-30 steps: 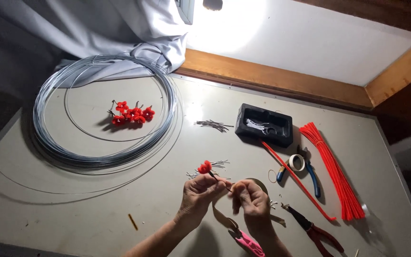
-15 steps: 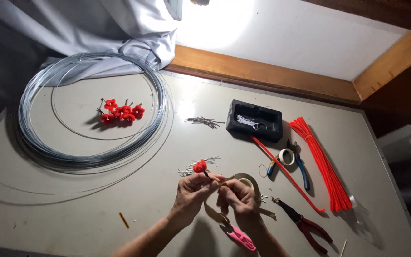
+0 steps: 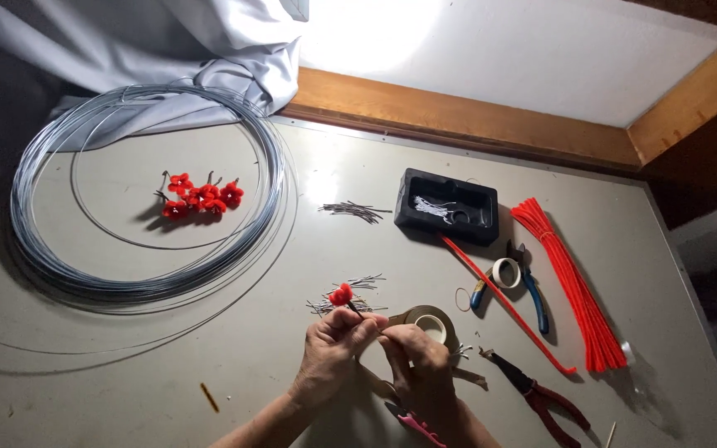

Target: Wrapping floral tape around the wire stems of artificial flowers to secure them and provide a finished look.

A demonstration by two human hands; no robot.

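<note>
My left hand (image 3: 332,347) pinches the stem of a small red flower (image 3: 341,294) that sticks up above the fingers. My right hand (image 3: 412,357) is pressed against it, fingertips meeting at the stem, and seems to grip the stem or a strip of tape; I cannot tell which. A roll of brown tape (image 3: 430,320) lies just behind the right hand. Short thin wire pieces (image 3: 350,287) lie scattered by the flower. Pink-handled cutters (image 3: 412,423) rest under my right wrist.
A big coil of grey wire (image 3: 139,199) lies at the left, with a cluster of finished red flowers (image 3: 199,196) inside it. A black tray (image 3: 448,205), blue-handled pliers (image 3: 524,278), red-handled pliers (image 3: 541,396), a bundle of red sticks (image 3: 570,286) and more wire pieces (image 3: 354,211) lie to the right.
Both hands stay together on the flower stem, fingers working slightly. The camera view has drifted a little; nothing on the table has moved.
</note>
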